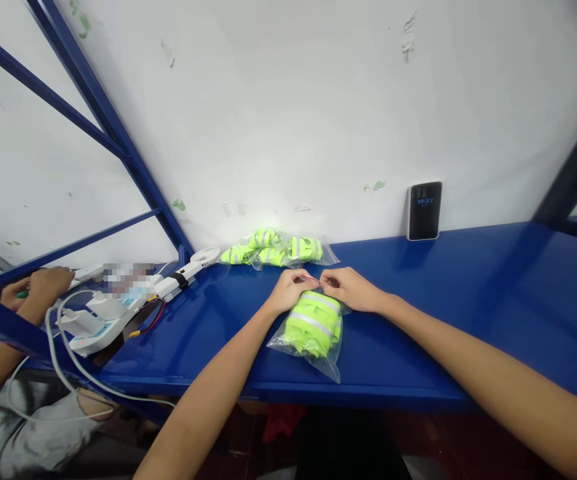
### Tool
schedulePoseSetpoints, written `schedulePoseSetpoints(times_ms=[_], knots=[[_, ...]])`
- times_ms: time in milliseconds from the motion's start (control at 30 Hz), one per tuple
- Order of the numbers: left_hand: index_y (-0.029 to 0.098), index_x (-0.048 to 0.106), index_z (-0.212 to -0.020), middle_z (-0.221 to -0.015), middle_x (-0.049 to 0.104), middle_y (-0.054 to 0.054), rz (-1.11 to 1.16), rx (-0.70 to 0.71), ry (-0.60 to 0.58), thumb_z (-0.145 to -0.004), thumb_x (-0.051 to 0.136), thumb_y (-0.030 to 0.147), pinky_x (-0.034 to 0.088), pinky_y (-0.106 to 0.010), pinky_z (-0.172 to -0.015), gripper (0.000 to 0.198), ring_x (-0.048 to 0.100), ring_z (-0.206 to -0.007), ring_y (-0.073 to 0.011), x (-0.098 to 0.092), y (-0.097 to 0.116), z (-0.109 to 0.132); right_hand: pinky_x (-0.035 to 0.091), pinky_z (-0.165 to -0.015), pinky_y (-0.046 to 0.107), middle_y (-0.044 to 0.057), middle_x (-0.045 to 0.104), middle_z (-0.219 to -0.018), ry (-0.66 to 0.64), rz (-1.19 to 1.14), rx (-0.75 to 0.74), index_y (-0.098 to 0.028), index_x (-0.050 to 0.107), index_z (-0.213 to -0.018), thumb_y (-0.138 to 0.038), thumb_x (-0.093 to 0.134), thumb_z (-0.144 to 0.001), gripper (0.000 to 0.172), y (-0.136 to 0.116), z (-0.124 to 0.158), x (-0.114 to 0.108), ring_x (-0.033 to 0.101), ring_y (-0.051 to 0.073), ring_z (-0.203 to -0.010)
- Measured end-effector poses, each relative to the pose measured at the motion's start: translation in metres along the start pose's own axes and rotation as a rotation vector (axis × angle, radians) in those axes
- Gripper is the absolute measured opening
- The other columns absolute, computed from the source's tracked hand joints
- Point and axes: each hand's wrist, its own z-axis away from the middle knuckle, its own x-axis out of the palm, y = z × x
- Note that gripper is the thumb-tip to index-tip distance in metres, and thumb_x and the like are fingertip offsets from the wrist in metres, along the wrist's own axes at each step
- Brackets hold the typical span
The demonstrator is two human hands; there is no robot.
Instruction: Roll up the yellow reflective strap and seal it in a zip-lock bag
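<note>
A clear plastic zip bag [332,365] lies on the blue table near its front edge. Inside it is a folded neon-yellow reflective vest [313,325] with silver stripes. My left hand [291,291] pinches the bag's far edge, where a thin reddish line shows by the fingertips. Close beside it, my right hand [349,289] pinches the same edge, thumb and fingers pressed together. The two sets of fingertips almost meet. Behind my hands, against the wall, several similar bagged yellow vests [271,248] lie in a pile.
A small device with a clock display [424,211] leans on the wall at right. To the left are a white handheld fan [203,259], a power strip [99,333] with plugs and cables, and a blue metal frame [133,167]. Another person's hands [43,285] show beyond it.
</note>
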Motion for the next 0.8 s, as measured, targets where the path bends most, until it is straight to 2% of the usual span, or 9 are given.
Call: schedulePoseSetpoints(times_ms=[200, 467, 700, 800], knots=[[0.012, 0.073, -0.072, -0.062, 0.064, -0.001, 0.05, -0.087, -0.006, -0.062, 0.078, 0.034, 0.037, -0.025, -0.059, 0.026, 0.053, -0.057, -0.0115, -0.005, -0.007, -0.003, 0.034, -0.057, 0.024, -0.002, 0.056, -0.064, -0.07, -0.051, 0.042, -0.017, 0.059, -0.074, -0.024, 0.048, -0.082, 0.015, 0.002, 0.003, -0.007, 0.046, 0.011, -0.058], [0.012, 0.075, -0.074, -0.061, 0.064, -0.002, 0.031, -0.102, -0.025, -0.061, 0.079, 0.038, 0.038, -0.026, -0.056, 0.03, 0.054, -0.056, -0.0127, -0.002, -0.006, -0.003, 0.039, -0.058, 0.026, 0.001, 0.062, -0.064, -0.138, -0.121, 0.194, -0.018, 0.059, -0.07, -0.03, 0.05, -0.083, 0.019, 0.005, 0.05, -0.033, 0.052, 0.014, -0.059], [0.011, 0.074, -0.076, -0.064, 0.065, -0.004, 0.005, -0.078, -0.005, -0.064, 0.077, 0.04, 0.039, -0.025, -0.057, 0.032, 0.056, -0.058, -0.0136, 0.0, -0.006, -0.001, 0.035, -0.058, 0.027, 0.001, 0.058, -0.066, -0.162, 0.035, 0.126, -0.02, 0.054, -0.075, -0.038, 0.04, -0.093, 0.029, 0.003, 0.059, -0.036, 0.049, 0.015, -0.059], [0.011, 0.074, -0.078, -0.067, 0.067, -0.005, -0.039, -0.071, -0.065, -0.069, 0.074, 0.04, 0.042, -0.026, -0.059, 0.031, 0.057, -0.062, -0.0152, -0.003, 0.0, 0.002, 0.036, -0.061, 0.028, 0.002, 0.058, -0.069, -0.16, 0.039, 0.103, -0.02, 0.052, -0.076, -0.04, 0.035, -0.096, 0.032, 0.007, 0.061, -0.036, 0.051, 0.016, -0.063]])
